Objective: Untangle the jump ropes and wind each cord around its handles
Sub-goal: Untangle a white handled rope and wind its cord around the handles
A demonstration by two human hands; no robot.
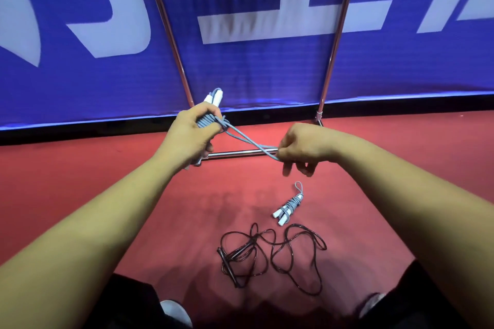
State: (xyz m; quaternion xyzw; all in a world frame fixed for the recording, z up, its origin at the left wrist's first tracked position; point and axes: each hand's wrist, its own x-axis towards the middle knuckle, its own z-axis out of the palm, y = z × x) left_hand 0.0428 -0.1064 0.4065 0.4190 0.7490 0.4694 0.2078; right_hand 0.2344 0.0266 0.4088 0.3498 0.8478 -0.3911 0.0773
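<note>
A blue banner (107,75) with white lettering closes off the far side. A red floor (80,181) runs from it to the person. The chrome stand (240,153) that carries the banner has its base bar on the floor just behind the hands.

Black jump rope (267,254): near centre on the floor, loose, with loops crossing each other and over its handles. Not yet wound.

Left hand (189,133): raised at left of centre and wrapped round the white handles (213,97) of a grey-blue rope. Coils of its cord (205,121) are packed under the grip.

Right hand (302,144): right of centre. Its thumb and forefinger pinch the end of the last cord loop (248,141), which is drawn taut from the bundle. The other fingers (307,168) hang loosely, blurred.

Wound rope (288,207): a second grey-blue one, on the floor to the right and beyond the black rope. It looks finished, with a small loop left free at its far end.

Assessment: the step in hand is closing off the second grey-blue rope. The next move probably calls for securing the taut loop round or under the coils while the left grip keeps the turns from slackening. The black rope would then need its crossings freed before it is wound.
</note>
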